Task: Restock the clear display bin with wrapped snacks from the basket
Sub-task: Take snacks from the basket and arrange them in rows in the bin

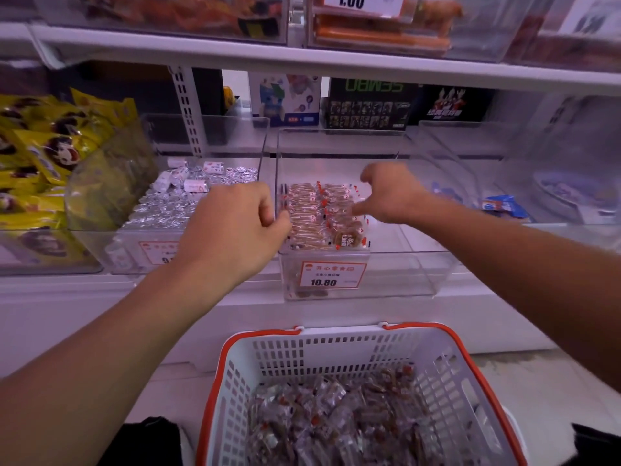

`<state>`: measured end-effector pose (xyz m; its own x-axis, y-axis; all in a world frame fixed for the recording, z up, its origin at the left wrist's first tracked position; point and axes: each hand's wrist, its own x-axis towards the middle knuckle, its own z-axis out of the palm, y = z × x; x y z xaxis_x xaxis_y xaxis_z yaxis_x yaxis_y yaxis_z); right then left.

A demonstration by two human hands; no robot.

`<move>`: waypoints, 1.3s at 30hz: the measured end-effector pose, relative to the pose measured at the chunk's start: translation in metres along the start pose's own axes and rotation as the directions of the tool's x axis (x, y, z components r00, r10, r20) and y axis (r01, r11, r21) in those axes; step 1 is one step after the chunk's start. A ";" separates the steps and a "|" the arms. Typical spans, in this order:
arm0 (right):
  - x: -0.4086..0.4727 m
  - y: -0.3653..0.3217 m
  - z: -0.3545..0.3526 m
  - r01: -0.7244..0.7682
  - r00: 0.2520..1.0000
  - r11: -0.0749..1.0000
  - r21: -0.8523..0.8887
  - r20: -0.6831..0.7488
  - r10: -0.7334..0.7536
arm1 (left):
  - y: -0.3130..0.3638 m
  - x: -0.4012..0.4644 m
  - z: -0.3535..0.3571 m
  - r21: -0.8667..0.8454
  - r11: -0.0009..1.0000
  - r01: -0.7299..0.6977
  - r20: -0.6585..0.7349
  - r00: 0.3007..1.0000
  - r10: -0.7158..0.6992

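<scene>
The clear display bin (356,264) is part filled; the basket (336,348) holds many wrapped snacks (336,422). Left hand (235,227) curled at its wall, right hand (389,193) loosely curled above; whether either holds anything, I cannot tell.

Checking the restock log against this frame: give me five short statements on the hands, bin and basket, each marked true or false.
1. The basket holds wrapped snacks. True.
2. The bin shows a 10.80 tag. True.
3. The bin is full to the brim. False: snacks sit in its left part only; the right side is bare.
4. Both hands reach into the basket. False: the left hand and right hand are up at the bin.
5. The basket's rim is blue. False: it is orange-red.
</scene>
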<state>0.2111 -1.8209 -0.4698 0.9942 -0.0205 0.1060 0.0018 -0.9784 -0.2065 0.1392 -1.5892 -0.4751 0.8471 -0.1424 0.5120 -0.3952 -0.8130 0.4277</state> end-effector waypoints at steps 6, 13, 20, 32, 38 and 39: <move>-0.102 0.006 0.018 0.633 0.494 0.771 0.072 -0.804 -0.331 | 0.004 -0.026 0.013 -0.175 0.883 -0.435 0.342 0.815 0.469; -0.192 0.063 0.209 0.278 0.861 0.952 0.128 0.405 -0.306 | -0.040 -0.126 0.125 0.236 0.962 -0.134 0.959 0.194 -0.209; -0.286 0.149 0.314 -0.282 0.481 0.956 -0.078 0.851 0.211 | -0.062 -0.267 0.208 0.449 0.871 0.203 0.891 -0.026 -0.453; -0.250 0.097 0.354 -0.861 0.449 0.414 0.295 0.823 0.348 | -0.061 -0.300 0.296 0.096 -0.150 0.984 0.693 -0.174 -0.699; -0.253 0.080 0.368 -0.717 0.604 0.657 0.233 0.678 0.418 | -0.066 -0.306 0.302 0.269 0.155 0.951 0.558 -0.023 -0.829; -0.250 0.078 0.369 -0.682 0.615 0.699 0.216 0.687 0.387 | -0.067 -0.307 0.301 0.287 0.196 0.938 0.553 0.005 -0.833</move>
<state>0.0022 -1.8165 -0.8718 0.6861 -0.2499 -0.6832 -0.6529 -0.6256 -0.4269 0.0131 -1.6608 -0.8854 0.5300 0.3647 -0.7656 0.8189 -0.4547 0.3502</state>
